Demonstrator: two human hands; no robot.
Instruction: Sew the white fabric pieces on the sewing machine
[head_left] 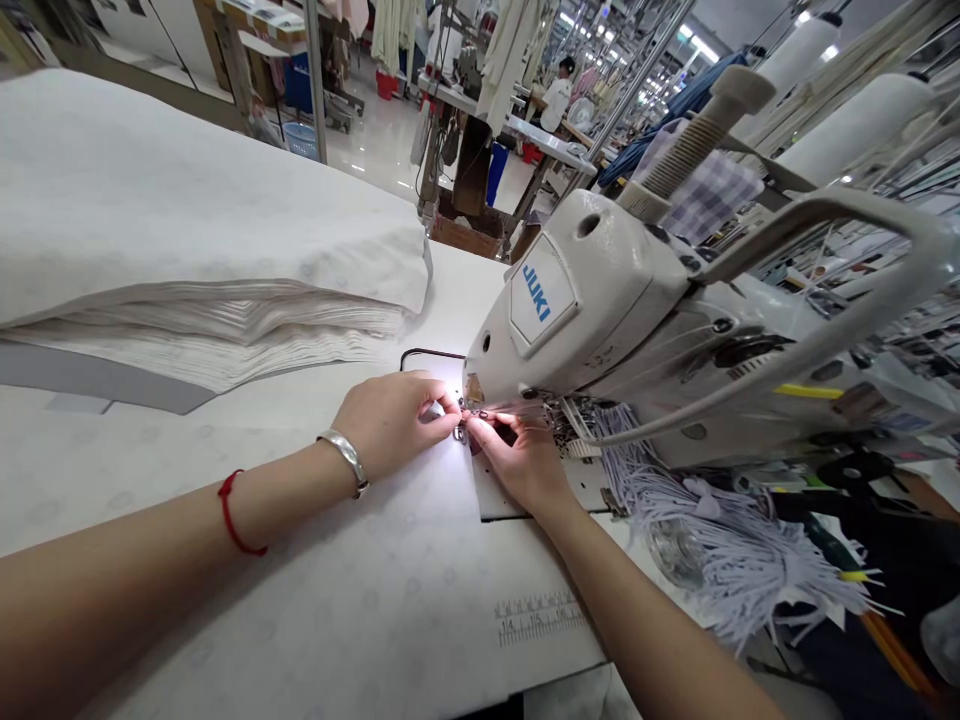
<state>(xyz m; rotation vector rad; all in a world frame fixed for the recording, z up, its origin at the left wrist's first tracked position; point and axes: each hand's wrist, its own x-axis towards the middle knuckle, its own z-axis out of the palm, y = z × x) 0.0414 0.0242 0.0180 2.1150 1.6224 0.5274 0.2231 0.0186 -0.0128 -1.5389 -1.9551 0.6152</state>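
Observation:
Both my hands meet under the head of a white Juki sewing machine [570, 310], close to its needle and presser foot [469, 412]. My left hand [394, 425] has its fingertips pinched together by the foot, with a small pale bit [433, 410] showing at them. My right hand [521, 460] curls in from the other side, fingertips at the needle area. Whatever the fingers hold is too small to make out. A silver bangle [346, 460] and a red string [236, 510] circle my left wrist.
A tall stack of folded white fabric [202, 220] lies on the white sewing table [337, 620] to the left. A bundle of white strips [720, 540] hangs at the right. A co-worker [559, 95] sits beyond, among further machines.

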